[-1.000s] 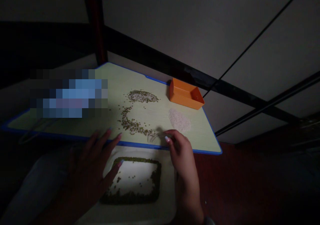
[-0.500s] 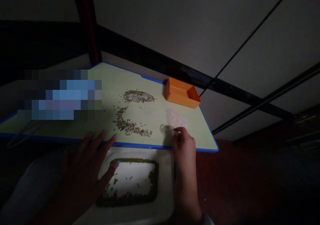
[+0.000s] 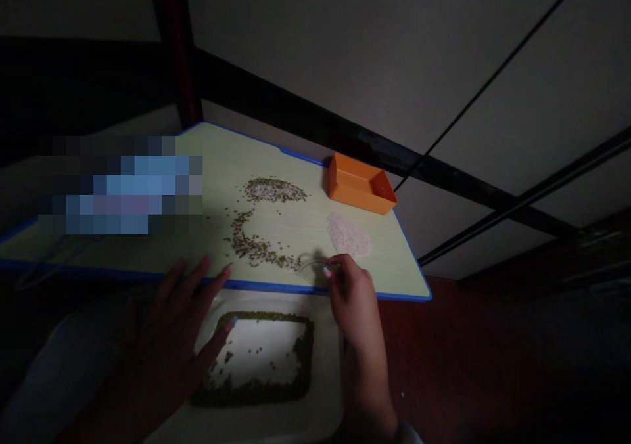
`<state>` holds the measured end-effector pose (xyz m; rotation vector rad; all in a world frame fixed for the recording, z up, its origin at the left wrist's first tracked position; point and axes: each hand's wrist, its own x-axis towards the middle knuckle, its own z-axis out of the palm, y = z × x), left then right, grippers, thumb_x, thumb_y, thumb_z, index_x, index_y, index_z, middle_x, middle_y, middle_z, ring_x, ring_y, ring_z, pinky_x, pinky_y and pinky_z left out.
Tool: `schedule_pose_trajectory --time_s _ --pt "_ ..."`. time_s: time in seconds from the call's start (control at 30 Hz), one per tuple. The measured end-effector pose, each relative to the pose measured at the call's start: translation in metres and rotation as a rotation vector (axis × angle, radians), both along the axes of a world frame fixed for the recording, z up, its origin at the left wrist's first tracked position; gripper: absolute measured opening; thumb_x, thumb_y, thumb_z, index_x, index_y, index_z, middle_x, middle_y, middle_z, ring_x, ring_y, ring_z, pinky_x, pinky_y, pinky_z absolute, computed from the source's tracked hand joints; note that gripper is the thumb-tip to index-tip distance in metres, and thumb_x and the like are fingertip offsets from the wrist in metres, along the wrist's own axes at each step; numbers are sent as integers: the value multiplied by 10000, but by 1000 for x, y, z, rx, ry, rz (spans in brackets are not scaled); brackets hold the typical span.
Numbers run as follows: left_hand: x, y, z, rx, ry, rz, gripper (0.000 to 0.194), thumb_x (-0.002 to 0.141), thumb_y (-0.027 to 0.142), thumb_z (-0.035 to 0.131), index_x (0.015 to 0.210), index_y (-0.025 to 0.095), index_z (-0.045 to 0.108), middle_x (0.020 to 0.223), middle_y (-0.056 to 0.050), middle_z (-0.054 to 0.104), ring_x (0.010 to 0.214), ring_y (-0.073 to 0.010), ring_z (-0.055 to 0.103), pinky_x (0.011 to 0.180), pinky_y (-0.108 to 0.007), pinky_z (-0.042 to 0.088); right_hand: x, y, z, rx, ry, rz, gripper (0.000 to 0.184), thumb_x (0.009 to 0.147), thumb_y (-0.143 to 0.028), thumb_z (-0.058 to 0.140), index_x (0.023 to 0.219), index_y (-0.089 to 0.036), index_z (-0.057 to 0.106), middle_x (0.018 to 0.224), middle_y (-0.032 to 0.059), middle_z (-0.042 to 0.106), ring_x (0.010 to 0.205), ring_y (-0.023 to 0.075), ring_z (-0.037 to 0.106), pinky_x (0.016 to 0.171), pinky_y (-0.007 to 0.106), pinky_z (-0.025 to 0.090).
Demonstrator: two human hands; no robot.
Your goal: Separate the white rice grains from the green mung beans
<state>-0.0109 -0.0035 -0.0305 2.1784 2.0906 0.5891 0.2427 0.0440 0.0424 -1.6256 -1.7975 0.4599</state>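
Note:
My right hand (image 3: 352, 289) pinches a small clear plastic spoon (image 3: 311, 265) whose bowl rests on the pale green table (image 3: 217, 168), at the right end of a curved trail of green beans (image 3: 251, 244). A pile of white rice (image 3: 349, 235) lies just beyond the hand. My left hand (image 3: 172, 319) lies flat with fingers spread over the table's near edge and the rim of a white tray (image 3: 276, 424). Green beans (image 3: 261, 391) line the tray's sides. A mixed heap of beans and rice (image 3: 273, 190) sits farther back.
An orange box (image 3: 362, 186) stands at the table's far right corner. A blurred blue patch covers the table's left part. The table has a blue rim. Dark bars and a grey wall run behind; dark red floor lies to the right.
My right hand first carried the spoon right to the rice pile, and has now come back left to the end of the bean trail. My left hand has stayed in place.

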Motion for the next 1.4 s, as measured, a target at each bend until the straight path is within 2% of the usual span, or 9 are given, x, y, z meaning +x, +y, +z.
schedule_pose_trajectory --time_s 0.17,0.33,0.63,0.8,1.03,1.2,1.4 --pt "-1 -1 1 15 -11 -6 580 948 473 314 1508 330 371 1659 -79 329 1573 -334 168 1153 -761 256 1 3 -1 8 -48 -86 168 917 -242 504 1009 -205 639 745 25 676 615 165 543 623 267 352" --pt "1 -2 4 5 -26 1 576 950 472 307 1501 322 384 1658 -78 332 1576 -323 163 1165 -754 247 1 4 -1 12 -67 -112 177 920 -256 491 1006 -199 635 721 18 660 578 161 502 598 267 322" --pt "3 0 5 -8 -47 11 574 949 481 292 1491 329 404 1658 -68 333 1574 -332 168 1158 -760 255 3 4 -4 59 -25 -132 190 940 -292 482 1018 -204 632 775 30 674 619 164 533 609 265 350" --pt "2 -2 3 3 -37 2 572 948 466 308 1492 317 403 1656 -79 336 1576 -326 159 1170 -748 242 3 4 -4 56 -35 -106 193 947 -305 493 1022 -212 644 726 18 660 622 166 545 627 266 377" --pt "2 -2 4 -7 -53 6 575 937 464 331 1501 361 379 1664 -49 324 1580 -314 156 1193 -724 220 2 3 -4 69 -51 -93 189 942 -304 511 1024 -220 661 737 20 671 638 171 560 652 276 408" --pt "1 -2 4 18 -43 -7 575 943 453 329 1502 331 383 1667 -64 317 1580 -320 145 1183 -731 231 1 6 -5 68 -47 -91 194 947 -293 500 1039 -221 655 765 26 675 645 170 562 640 271 401" --pt "2 -2 7 26 -37 -8 577 943 459 321 1498 320 397 1643 -80 361 1561 -354 204 1143 -756 278 -1 11 -6 52 -50 -92 198 950 -299 495 1050 -210 640 729 9 646 606 159 519 614 260 355"
